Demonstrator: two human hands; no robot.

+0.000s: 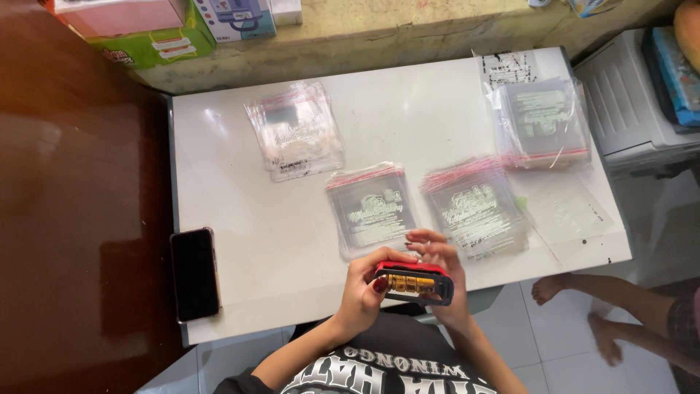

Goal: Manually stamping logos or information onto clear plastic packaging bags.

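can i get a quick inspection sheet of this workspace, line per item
surface: white table, glossy, set against a rough wall ledge
job's things: small red and dark stamp-like device with gold parts, held over the table's near edge; four stacks of clear bags with red strips
clutter: dark phone lying at the table's left edge
grippers: left hand and right hand both grip the device
cables: nothing seen
surroundings: coloured boxes on the ledge, grey plastic bin to the right, another person's bare feet on the tiled floor
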